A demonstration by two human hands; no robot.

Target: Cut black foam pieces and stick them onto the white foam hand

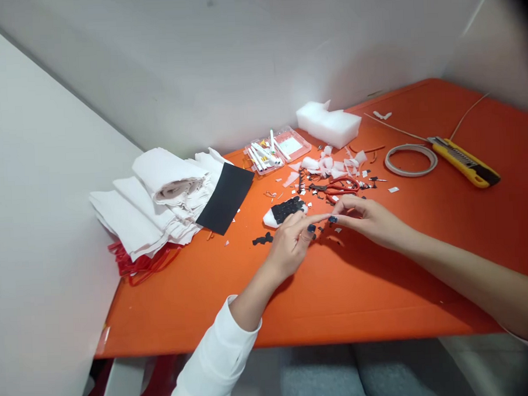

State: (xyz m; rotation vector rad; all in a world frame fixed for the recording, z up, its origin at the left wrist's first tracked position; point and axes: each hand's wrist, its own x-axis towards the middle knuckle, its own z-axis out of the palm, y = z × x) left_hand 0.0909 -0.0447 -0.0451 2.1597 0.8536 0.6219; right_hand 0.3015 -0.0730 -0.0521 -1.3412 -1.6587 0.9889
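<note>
My left hand [292, 240] and my right hand [365, 217] meet fingertip to fingertip over the orange table [338, 300], near its middle. Both are curled into a pinch around something too small to name. Just behind my left hand lies a white foam piece covered with black bits [285, 211]. A small black scrap [262, 239] lies to the left of that hand. Red-handled scissors [342, 187] sit just beyond my right hand among cut scraps.
A stack of white sheets [159, 197] with a black sheet [226, 198] lies at the left. At the back are a clear box of pens [276, 149] and a white foam block [329, 125]. A coiled wire [410, 159] and yellow utility knife [463, 161] lie right.
</note>
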